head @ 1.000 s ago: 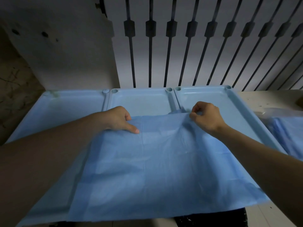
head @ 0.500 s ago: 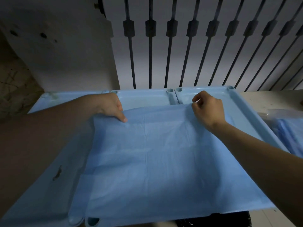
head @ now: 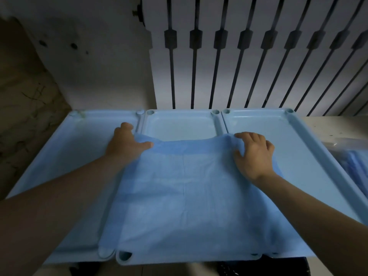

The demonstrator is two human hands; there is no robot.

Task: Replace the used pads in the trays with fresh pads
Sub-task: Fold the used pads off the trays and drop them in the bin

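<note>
Our left hand (head: 125, 144) and right hand (head: 253, 154) each grip a far corner of a thin blue pad (head: 189, 196); just beyond them the pale blue plastic middle tray (head: 179, 124) lies bare.

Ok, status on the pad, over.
Left hand and right hand pinch far corners of pad. Pad lies over middle tray, far end bare. Edges ride over its side rims.

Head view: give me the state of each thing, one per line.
pad: spread over the middle tray, far edge sagging, short of the far wall.
middle tray: far part bare, rest covered.
left hand: grips the pad's far left corner.
right hand: grips the pad's far right corner, bunching it.
right tray: left side overlapped by the pad.
</note>
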